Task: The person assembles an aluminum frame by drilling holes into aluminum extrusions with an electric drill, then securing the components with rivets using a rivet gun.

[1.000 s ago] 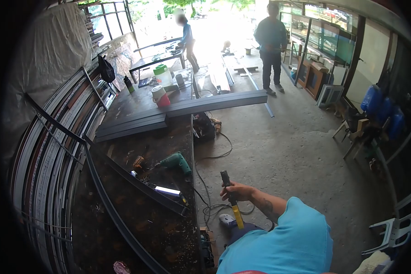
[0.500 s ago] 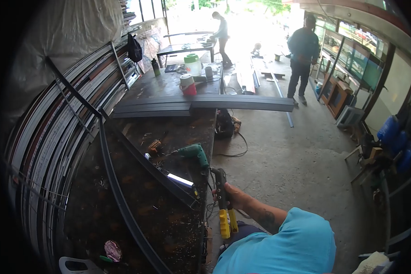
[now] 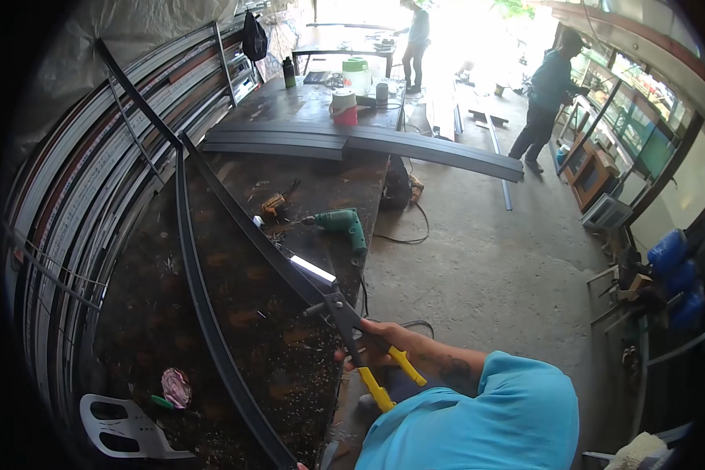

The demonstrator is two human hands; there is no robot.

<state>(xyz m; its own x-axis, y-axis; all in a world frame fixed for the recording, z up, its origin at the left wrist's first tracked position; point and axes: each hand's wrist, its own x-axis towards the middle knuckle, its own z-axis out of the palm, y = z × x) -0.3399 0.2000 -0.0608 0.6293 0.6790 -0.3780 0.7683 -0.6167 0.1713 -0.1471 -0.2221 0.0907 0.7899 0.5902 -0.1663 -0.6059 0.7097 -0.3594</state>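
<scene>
My right hand (image 3: 372,352) grips a hand riveter (image 3: 343,317) with black jaws and yellow handles (image 3: 384,380), which are spread apart. The tool's nose rests against the near end of a dark metal frame bar (image 3: 247,235) that runs diagonally across the rusty workbench (image 3: 266,329). A bright strip (image 3: 313,271) shows on the bar just above the nose. A second curved dark bar (image 3: 200,298) runs beside it toward the bottom edge. Only a sliver of skin (image 3: 298,466) shows there, perhaps my left hand.
A green power drill (image 3: 345,223) and a small orange tool (image 3: 272,205) lie on the bench. Long dark profiles (image 3: 384,142) stick out past its right edge. Metal strips (image 3: 70,211) are racked on the left. Two people (image 3: 547,90) work far back. A white plastic part (image 3: 121,427) lies at the near left.
My right hand swung the riveter left from beside the bench onto the end of the frame bar, and the handles have opened. My view tilted down and left.
</scene>
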